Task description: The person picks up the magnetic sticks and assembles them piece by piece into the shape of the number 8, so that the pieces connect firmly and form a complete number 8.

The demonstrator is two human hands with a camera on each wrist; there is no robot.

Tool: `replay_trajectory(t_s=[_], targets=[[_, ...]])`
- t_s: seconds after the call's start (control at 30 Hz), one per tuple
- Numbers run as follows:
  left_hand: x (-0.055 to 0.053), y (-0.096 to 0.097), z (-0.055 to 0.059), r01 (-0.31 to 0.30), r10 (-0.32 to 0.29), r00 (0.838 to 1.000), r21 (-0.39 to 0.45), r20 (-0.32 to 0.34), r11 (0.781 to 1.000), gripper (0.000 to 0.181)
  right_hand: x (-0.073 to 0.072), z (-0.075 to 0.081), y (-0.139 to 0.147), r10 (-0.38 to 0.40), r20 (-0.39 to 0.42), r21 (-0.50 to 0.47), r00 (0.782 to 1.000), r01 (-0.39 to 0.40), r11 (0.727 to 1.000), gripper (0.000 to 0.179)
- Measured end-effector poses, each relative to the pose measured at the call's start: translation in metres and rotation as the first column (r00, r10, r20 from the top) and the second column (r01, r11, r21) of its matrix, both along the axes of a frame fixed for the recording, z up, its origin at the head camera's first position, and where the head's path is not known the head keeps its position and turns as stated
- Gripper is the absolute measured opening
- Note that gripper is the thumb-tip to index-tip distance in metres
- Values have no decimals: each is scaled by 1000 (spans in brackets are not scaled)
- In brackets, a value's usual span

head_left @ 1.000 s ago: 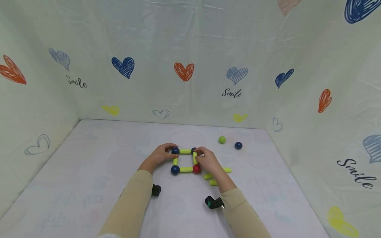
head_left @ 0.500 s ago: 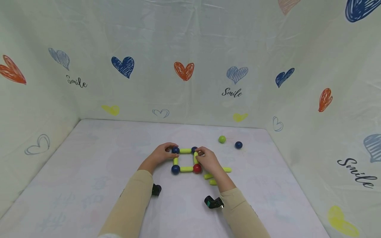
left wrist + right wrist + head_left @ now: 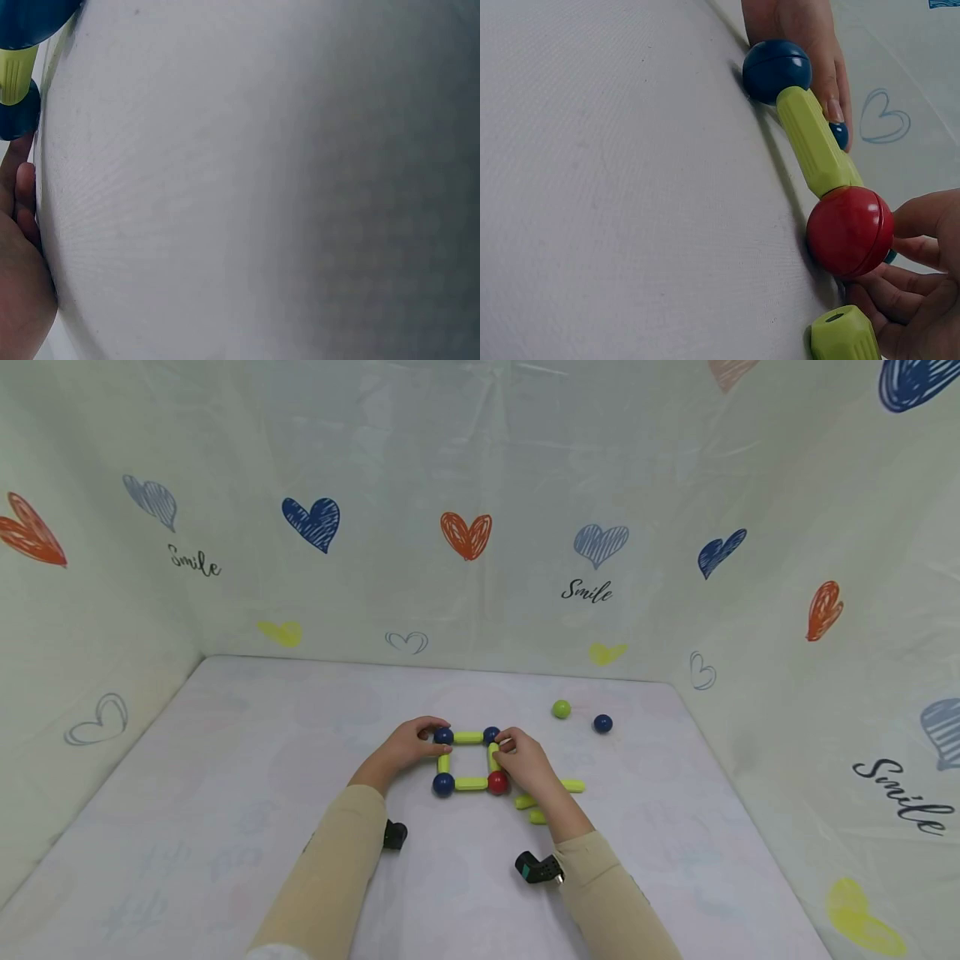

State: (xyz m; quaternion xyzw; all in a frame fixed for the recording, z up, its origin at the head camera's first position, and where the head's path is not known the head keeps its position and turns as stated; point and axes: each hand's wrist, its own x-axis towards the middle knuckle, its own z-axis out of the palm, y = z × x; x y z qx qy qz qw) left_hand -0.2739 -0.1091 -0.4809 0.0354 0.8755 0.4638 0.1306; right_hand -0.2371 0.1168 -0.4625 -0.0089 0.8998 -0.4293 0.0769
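Note:
On the table lies a square of yellow-green magnetic rods and balls. Its corners are a far-left blue ball, a far-right blue ball, a near-left blue ball and a near-right red ball. My left hand grips the far-left ball between thumb and fingers. With curled fingers, my right hand pinches the right-side rod near the far-right ball. In the right wrist view, the near rod joins the red ball to a blue one, with the right hand just behind.
Several loose yellow-green rods lie beside the right forearm, partly hidden by it. Farther back right are a loose green ball and a loose blue ball. A black wrist device shows at the right sleeve. A heart-patterned curtain stands behind the table.
Both hands keep their places on the square. The far-right blue ball shows slightly more beside the right fingers, and the head view has shifted a little.

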Motion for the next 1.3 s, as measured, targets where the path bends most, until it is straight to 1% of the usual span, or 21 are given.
replay_trajectory(t_s=[0.3,0.53,0.63,0.77,0.93,1.17,1.3], targets=[[0,0,1,3,-3,1000,2,7,1000,48,1,-1,2,-3,-11,8,1000,3,1000,23],[0,1,4,-2,2,1000,6,3,1000,48,11,2,8,25,-4,3,1000,-25,1000,26],[0,0,4,1,-1,1000,6,-1,1000,48,16,4,12,42,-2,-1,999,-42,999,24],[0,0,4,8,-8,1000,3,-2,1000,49,24,7,19,77,-15,23,997,-77,997,21],[0,0,4,10,-10,1000,1,8,1000,50,32,11,27,115,-7,61,993,-114,992,19],[-1,-1,3,21,-22,1000,17,22,1000,52,39,15,33,126,32,122,991,-129,984,24],[1,-2,3,35,-36,999,18,25,999,54,45,14,36,140,30,155,990,-143,978,26]])
